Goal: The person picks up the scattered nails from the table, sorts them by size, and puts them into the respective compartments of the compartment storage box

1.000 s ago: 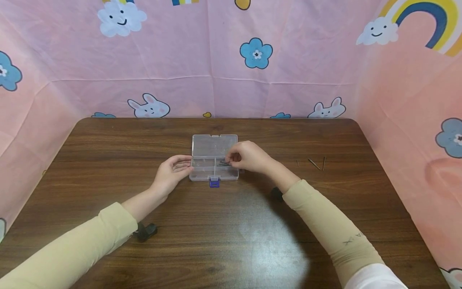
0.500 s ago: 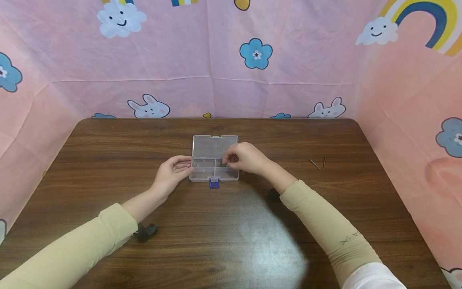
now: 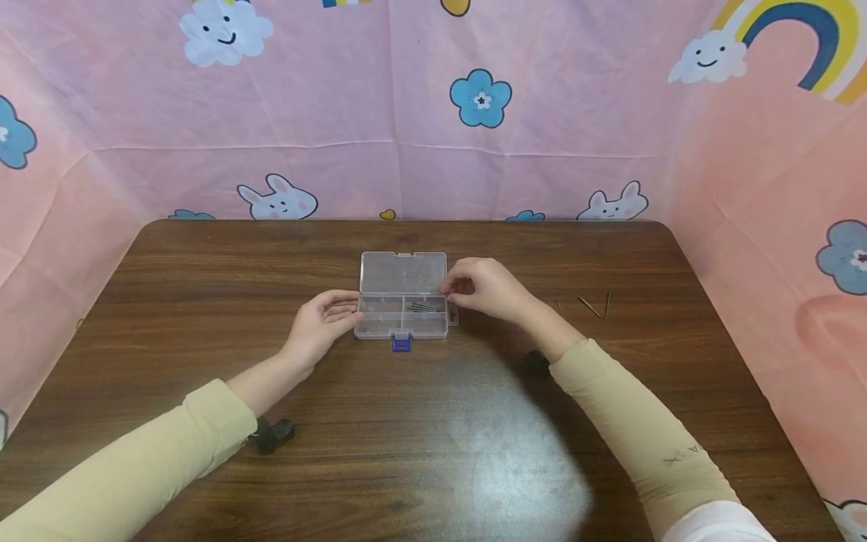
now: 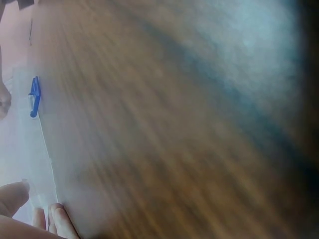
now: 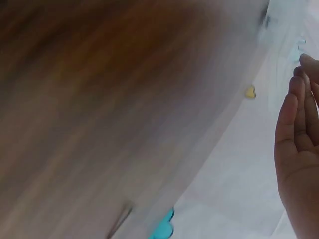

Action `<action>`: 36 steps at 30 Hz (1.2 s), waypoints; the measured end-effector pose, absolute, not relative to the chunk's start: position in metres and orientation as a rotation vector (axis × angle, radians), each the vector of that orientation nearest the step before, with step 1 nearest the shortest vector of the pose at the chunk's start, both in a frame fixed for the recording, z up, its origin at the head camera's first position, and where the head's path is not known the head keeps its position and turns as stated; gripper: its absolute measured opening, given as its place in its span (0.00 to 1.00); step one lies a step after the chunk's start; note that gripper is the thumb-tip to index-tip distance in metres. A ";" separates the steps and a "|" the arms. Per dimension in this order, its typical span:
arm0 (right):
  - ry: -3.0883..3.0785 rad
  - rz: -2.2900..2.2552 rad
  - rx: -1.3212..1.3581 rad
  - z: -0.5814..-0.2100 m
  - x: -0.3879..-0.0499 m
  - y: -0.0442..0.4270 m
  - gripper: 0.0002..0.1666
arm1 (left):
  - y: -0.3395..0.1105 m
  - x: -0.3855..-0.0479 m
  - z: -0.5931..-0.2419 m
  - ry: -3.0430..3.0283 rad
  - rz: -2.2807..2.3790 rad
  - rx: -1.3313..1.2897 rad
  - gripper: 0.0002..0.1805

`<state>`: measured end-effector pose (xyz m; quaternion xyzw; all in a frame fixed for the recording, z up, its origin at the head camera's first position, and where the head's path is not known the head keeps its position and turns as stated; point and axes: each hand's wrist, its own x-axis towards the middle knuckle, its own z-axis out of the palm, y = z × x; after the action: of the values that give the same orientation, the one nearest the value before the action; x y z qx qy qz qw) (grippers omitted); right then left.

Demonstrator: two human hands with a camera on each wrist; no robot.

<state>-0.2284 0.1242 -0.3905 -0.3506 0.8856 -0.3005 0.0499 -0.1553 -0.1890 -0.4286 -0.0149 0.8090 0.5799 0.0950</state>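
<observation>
A clear plastic compartment box (image 3: 379,327) lies on the table with its lid (image 3: 403,272) raised at the back and a blue latch (image 3: 402,344) at the front. My left hand (image 3: 321,324) holds the box's left end between thumb and fingers; the left wrist view shows the thumb (image 4: 15,196) above the edge. Several thin metal rods (image 3: 425,307) lie in the back right compartment. My right hand (image 3: 491,288) is at the box's back right corner, fingers loosely bent; I see nothing between them. In the right wrist view its fingers (image 5: 285,117) lie side by side.
Further thin metal rods lie on the table right of my right hand, a short one (image 3: 559,305) and two longer ones, a slanted rod (image 3: 589,306) and an upright-lying rod (image 3: 607,306). A pink patterned cloth (image 3: 555,113) stands round the wooden table (image 3: 379,436).
My right hand dipped into the back right compartment, then drew out to the right, leaving the rods there in view. My left hand has stayed on the box's left end.
</observation>
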 end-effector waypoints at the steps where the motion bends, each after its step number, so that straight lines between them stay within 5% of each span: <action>1: 2.703 -0.931 -1.051 -0.389 -0.229 0.129 0.06 | -0.189 -0.155 -0.429 2.398 1.719 -0.042 0.26; 36: 2.969 -0.983 -0.554 -0.382 -0.215 0.281 0.06 | -0.189 -0.155 -0.430 2.384 1.745 -0.033 0.26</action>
<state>-0.2153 0.2814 -0.3818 -0.1744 0.9346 -0.3094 -0.0170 -0.1552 -0.1885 -0.4302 -0.0112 0.8034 0.5880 0.0933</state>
